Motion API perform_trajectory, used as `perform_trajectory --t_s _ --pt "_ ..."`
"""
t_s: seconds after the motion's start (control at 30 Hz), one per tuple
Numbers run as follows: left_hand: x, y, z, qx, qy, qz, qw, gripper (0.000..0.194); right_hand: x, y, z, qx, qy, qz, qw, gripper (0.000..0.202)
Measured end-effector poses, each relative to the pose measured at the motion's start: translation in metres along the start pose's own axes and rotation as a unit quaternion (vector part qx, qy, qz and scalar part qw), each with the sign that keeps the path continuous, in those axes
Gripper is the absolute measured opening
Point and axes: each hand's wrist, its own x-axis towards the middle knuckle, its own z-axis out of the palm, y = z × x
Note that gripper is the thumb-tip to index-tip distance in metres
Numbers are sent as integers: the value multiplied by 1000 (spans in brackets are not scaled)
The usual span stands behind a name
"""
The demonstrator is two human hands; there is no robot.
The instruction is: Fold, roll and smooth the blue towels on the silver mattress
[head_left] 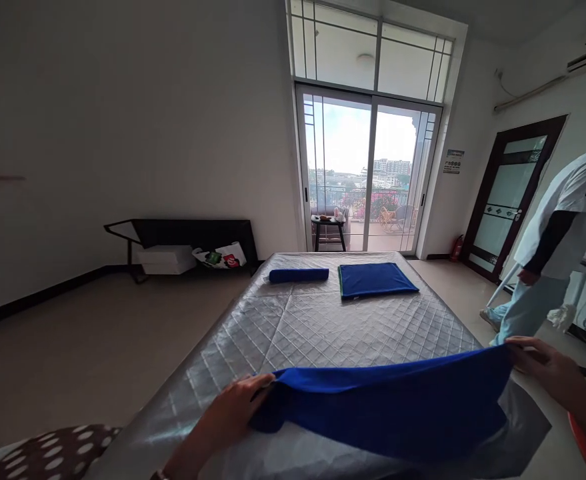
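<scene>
A blue cloth [387, 407] stretches between my two hands over the near end of a bed with a silvery quilted cover [323, 333]. Its left corner is pinched by my left hand [227, 410], and my right hand [553, 373] grips the right corner between thumb and fingers. The upper edge is pulled fairly straight while the lower part hangs down onto the cover. Farther up the bed lie a rolled blue cloth [299, 275] on the left and a flat, folded blue cloth [375, 280] on the right.
At the right, a person in a white top [567, 200] stands beside the bed, holding a pole. A black bench [197, 233] with a white box [167, 260] is along the left wall. Brown polka-dot fabric [57, 453] lies at lower left. Beyond the bed are a stool [329, 221] and glass doors [337, 153].
</scene>
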Motion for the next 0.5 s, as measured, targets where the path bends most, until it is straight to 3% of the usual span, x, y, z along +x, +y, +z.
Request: perform_trajectory --t_s 0.1,0.2,0.27,0.37,0.5 --pt "9 -18 -22 -60 44 -8 997 43 -4 -1 -4 -28 38 -26 999 40" --pt "16 -26 -57 -76 90 -51 992 46 -6 -5 -5 -19 67 -56 996 40" --pt "21 -25 -82 -76 83 -101 989 53 -3 -11 -2 -9 70 -82 994 42" --pt "37 -18 -116 -71 71 -146 984 58 13 -28 9 -5 41 -113 993 42" --pt "73 -12 -158 9 161 -136 978 44 52 -69 32 14 33 -143 989 42"
